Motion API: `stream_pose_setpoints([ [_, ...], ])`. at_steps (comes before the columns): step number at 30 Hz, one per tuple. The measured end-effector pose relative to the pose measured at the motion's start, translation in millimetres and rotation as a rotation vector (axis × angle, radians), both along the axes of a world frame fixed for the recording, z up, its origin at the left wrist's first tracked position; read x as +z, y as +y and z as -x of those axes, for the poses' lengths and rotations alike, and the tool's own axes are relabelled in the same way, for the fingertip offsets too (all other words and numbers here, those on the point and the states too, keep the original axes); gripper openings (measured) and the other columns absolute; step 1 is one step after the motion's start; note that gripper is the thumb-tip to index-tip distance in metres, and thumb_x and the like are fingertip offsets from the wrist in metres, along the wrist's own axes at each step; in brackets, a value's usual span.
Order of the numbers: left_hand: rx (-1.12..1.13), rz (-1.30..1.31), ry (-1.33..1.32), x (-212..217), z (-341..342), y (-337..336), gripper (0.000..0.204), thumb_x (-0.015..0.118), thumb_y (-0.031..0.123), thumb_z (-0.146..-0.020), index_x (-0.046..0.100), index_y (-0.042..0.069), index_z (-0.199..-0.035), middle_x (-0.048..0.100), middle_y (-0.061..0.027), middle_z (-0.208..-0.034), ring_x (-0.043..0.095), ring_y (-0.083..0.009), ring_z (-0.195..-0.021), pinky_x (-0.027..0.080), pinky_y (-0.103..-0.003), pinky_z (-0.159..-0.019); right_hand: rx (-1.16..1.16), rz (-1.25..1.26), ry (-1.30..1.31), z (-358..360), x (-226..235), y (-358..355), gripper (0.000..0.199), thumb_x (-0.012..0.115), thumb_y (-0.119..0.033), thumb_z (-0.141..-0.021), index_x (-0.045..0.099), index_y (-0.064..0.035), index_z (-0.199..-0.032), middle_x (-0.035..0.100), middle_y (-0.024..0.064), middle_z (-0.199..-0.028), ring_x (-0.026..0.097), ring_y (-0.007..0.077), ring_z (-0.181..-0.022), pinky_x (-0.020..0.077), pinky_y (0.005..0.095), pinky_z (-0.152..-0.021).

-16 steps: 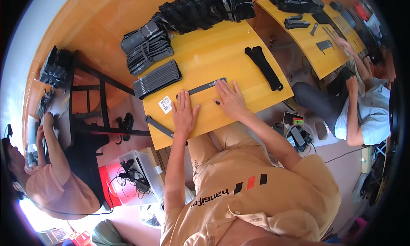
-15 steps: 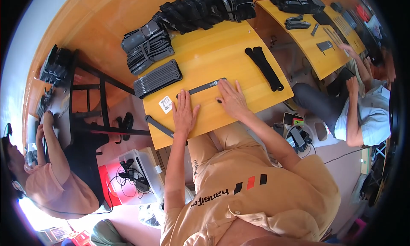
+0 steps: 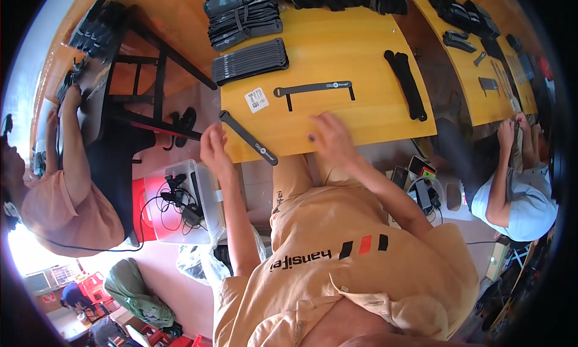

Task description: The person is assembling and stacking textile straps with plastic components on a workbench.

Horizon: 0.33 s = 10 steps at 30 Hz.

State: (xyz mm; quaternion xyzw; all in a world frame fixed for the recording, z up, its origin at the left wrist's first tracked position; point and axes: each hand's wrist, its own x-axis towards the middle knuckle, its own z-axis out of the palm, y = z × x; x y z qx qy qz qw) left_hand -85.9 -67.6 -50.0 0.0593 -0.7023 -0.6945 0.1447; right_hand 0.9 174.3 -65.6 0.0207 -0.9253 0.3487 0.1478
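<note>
Your hands are working at the near edge of the yellow counter [image 3: 361, 58], the left hand [image 3: 212, 147] pinching the end of a black strap [image 3: 248, 137] overhanging that edge while the right hand [image 3: 328, 137], blurred, fingers seemingly spread, is hovering beside it, so keep the strap flat and grip firmly.

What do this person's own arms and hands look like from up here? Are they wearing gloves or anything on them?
No gloves: the left hand and right hand are bare, and both forearms are uncovered. I can make out no watch or rings. Short sleeves of a light orange T-shirt, printed with dark lettering and small black and red bars, end near the elbows.
</note>
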Motion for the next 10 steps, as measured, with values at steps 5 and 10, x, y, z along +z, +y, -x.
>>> stream_pose_setpoints([
  [5, 0.095, -0.131, -0.252, -26, -67, -26, 0.022, 0.050, 0.024, -0.091, 0.059, 0.004, -0.096, 0.062, -0.0054, -0.084, 0.058, -0.0101, -0.071, 0.045, -0.022, -0.060, 0.127, 0.068, -0.111, -7, 17, -77, 0.048, 0.065, -0.024, -0.076, 0.048, -0.0029, -0.115, 0.053, 0.0159, -0.098, 0.056, 0.0350, -0.089, 0.0467, 0.0428, -0.072],
  [10, -0.077, -0.324, -0.488, -54, -97, -22, 0.029, 0.052, 0.030, -0.090, 0.057, 0.003, -0.100, 0.064, -0.0076, -0.082, 0.061, -0.0153, -0.064, 0.048, -0.026, -0.056, 0.247, 0.019, -0.368, 6, -9, -93, 0.066, 0.068, -0.026, -0.073, 0.034, -0.0046, -0.125, 0.051, 0.0193, -0.107, 0.057, 0.0365, -0.093, 0.0479, 0.0450, -0.072],
])
